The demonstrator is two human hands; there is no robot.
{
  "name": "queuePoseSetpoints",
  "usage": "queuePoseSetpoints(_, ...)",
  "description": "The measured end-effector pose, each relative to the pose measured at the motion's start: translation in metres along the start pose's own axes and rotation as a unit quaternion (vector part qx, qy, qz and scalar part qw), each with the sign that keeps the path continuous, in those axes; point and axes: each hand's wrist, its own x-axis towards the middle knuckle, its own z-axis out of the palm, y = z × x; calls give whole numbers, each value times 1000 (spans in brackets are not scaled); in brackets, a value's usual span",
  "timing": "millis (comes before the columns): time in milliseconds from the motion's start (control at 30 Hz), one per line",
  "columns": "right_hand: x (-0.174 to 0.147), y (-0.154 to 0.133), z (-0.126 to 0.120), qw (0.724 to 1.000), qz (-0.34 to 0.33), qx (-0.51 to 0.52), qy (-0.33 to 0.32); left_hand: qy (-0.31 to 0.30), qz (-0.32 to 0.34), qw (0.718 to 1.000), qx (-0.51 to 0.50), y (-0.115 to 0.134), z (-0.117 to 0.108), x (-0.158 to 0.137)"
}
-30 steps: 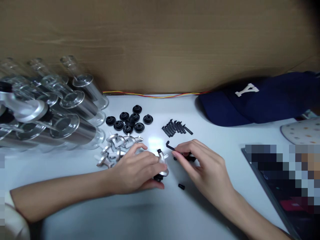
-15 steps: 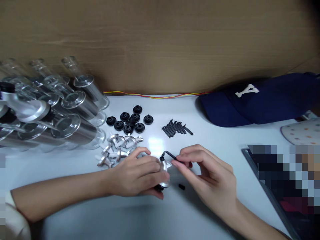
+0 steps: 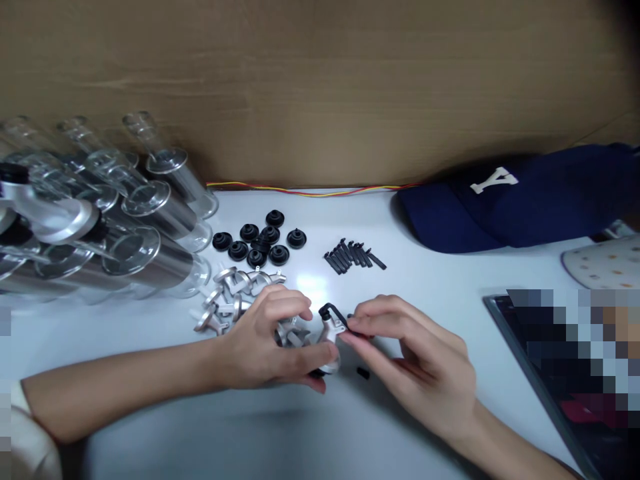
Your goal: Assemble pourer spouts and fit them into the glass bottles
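My left hand [image 3: 265,343] pinches a small silver metal spout [image 3: 329,331] between thumb and fingers, its flared base low and its neck up. Dark material shows under that base, mostly hidden. A thin bent black lever [image 3: 338,313] is held by its lower end in my right hand [image 3: 423,353]; its upper end meets the black tip on the spout's neck. On the table just below lies a short black cylinder [image 3: 363,373]. More silver spouts [image 3: 241,283] are piled behind my left hand, partly covered by it.
Several black ribbed stoppers [image 3: 279,255] and a row of black levers [image 3: 354,255] lie farther back. Glass bottles with steel sleeves [image 3: 173,260] crowd the left. At right are a navy cap [image 3: 450,217], a spotted object [image 3: 605,263] and a dark-edged pixelated area. Cardboard [image 3: 310,93] stands behind.
The lever has swung down, and its bent end now sits over the spout's tip. My left upper fingers have lifted off the spout and spread, uncovering more silver spouts behind.
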Motion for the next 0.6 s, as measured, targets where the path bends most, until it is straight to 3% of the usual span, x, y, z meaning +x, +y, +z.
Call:
queuePoseSetpoints(233, 0, -1, -1, 1000, -13, 5, -10, -32, -6, 999, 20, 0, -3, 1)
queuePoseSetpoints(600, 0, 0, 0, 1000, -11, 8, -11, -10, -4, 1000, -6, -1, -4, 1)
